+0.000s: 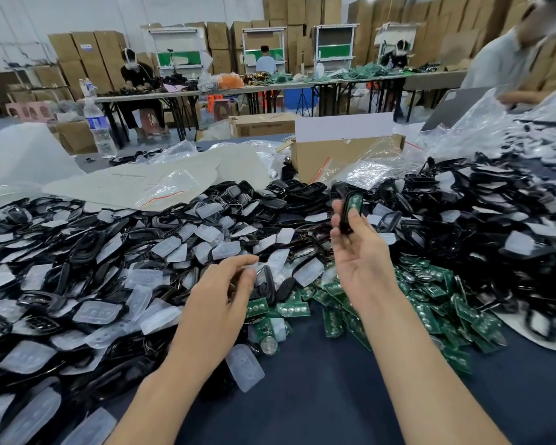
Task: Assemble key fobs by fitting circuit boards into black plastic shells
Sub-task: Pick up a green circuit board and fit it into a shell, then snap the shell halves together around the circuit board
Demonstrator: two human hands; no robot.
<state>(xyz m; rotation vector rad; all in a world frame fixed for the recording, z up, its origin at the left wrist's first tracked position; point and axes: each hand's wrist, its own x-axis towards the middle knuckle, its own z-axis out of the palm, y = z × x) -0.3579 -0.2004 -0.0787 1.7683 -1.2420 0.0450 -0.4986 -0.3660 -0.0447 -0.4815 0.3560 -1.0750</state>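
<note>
We pinched a black shell (346,221) with its green board (355,202) in our right hand (357,252), held up maybe to check. Our left hand (225,284) curled over the near pile (135,252); we couldn't tell if it held anything.

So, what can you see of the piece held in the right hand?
It is a partly assembled key fob: a narrow black plastic shell with a green circuit board seated in it, showing pale round contacts. The right hand pinches its lower half between thumb and fingers, holding it roughly upright, board side toward the camera, above the pile of black shells. It looks slightly blurred.
</note>
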